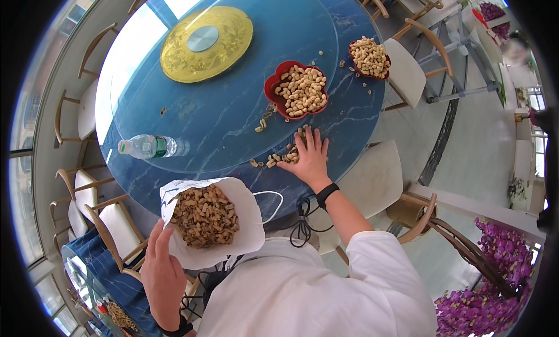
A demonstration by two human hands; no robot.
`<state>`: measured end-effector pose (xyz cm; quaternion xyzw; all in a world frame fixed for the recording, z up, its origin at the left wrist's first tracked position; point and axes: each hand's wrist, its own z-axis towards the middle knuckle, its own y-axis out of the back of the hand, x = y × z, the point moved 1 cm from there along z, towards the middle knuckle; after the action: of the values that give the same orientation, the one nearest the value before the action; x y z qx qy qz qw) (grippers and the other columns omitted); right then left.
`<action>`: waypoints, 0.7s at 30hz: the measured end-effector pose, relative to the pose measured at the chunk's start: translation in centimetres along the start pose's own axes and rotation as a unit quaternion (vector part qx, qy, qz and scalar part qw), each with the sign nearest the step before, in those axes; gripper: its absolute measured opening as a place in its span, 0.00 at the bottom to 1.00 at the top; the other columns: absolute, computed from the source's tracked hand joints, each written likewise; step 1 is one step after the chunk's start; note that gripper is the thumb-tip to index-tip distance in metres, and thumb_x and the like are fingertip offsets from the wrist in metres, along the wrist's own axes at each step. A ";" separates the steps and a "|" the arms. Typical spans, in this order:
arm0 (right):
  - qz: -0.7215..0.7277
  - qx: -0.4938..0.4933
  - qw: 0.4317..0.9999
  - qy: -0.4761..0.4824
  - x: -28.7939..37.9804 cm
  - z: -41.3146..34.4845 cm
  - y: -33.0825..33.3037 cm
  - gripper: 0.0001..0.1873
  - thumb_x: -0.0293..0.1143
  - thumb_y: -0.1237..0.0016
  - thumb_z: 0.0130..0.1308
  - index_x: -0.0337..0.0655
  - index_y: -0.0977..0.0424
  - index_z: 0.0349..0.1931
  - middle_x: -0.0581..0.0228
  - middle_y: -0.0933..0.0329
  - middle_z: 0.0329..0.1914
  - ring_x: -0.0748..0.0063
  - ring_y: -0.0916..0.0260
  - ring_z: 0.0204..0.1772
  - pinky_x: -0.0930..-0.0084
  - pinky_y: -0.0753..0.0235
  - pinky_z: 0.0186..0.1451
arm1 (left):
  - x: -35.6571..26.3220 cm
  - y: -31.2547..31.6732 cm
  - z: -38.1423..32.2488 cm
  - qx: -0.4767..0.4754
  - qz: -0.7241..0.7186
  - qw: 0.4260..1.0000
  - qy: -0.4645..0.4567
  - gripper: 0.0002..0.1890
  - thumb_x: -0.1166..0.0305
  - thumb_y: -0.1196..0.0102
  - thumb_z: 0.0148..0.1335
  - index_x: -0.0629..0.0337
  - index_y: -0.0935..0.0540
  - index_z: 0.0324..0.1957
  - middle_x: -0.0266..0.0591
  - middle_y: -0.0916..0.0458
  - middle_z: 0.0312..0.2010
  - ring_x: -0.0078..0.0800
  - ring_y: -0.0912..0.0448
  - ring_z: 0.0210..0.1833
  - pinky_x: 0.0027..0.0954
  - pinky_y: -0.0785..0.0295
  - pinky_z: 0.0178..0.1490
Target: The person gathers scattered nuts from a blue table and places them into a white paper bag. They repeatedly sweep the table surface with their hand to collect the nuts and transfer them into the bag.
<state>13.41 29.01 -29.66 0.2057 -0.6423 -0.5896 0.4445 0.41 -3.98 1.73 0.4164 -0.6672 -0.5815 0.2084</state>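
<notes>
My left hand (162,267) holds the left rim of a white paper bag (251,230) at the table's near edge. Brown peanut shells (205,214) fill the bag up to its wide mouth. On the blue marble-patterned table, my right hand (309,160) lies palm down with spread fingers over a small heap of peanut shells (290,156), partly covering it. Just beyond that hand, a red flower-shaped bowl (271,86) holds whole peanuts (303,90). Loose shells (262,125) are scattered by its near side.
A second red bowl of peanuts (370,57) stands near the table's right edge. To the left, a plastic water bottle (150,146) stands on the glass turntable (209,132), with a gold disc (236,36) farther back. A white cord handle (277,197) and black cable (301,225) hang nearby. Chairs (375,180) surround the table.
</notes>
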 end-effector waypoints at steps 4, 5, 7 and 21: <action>-0.038 -0.076 0.995 0.052 -0.5 -0.5 -1.5 0.35 0.58 0.37 0.60 0.45 0.24 0.61 0.52 0.34 0.70 0.44 0.40 0.73 0.35 0.40 0.72 | 0.2 -0.1 -0.1 -0.002 -0.004 1.000 -0.005 0.31 0.89 0.54 0.58 0.54 0.26 0.64 0.45 0.26 0.70 0.48 0.16 0.55 0.43 0.20 0.50; -0.030 -0.077 0.995 0.058 -0.7 -0.6 -1.7 0.31 0.56 0.37 0.61 0.45 0.23 0.58 0.54 0.32 0.66 0.46 0.37 0.69 0.40 0.37 0.70 | 0.2 -0.1 -0.2 -0.003 -0.005 1.000 -0.007 0.31 0.89 0.54 0.58 0.54 0.26 0.64 0.46 0.26 0.70 0.48 0.16 0.55 0.43 0.20 0.50; -0.013 -0.080 0.994 0.072 -0.7 -0.5 -1.7 0.23 0.51 0.38 0.62 0.47 0.21 0.51 0.57 0.28 0.59 0.52 0.32 0.62 0.49 0.30 0.65 | 0.2 -0.1 -0.2 -0.005 -0.007 1.000 -0.011 0.31 0.89 0.54 0.58 0.55 0.26 0.63 0.46 0.26 0.70 0.49 0.16 0.54 0.43 0.20 0.49; 0.154 -0.078 0.980 0.098 0.4 2.6 4.3 0.11 0.33 0.36 0.61 0.41 0.26 0.34 0.63 0.30 0.31 0.57 0.26 0.35 0.64 0.23 0.35 | 0.5 0.2 -0.4 -0.009 -0.035 0.999 0.003 0.28 0.86 0.52 0.60 0.54 0.26 0.63 0.42 0.26 0.70 0.47 0.19 0.60 0.43 0.19 0.50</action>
<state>12.21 31.14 -25.31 0.1253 -0.5716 -0.5397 0.6052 0.32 -4.64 1.91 0.4394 -0.6460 -0.5934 0.1935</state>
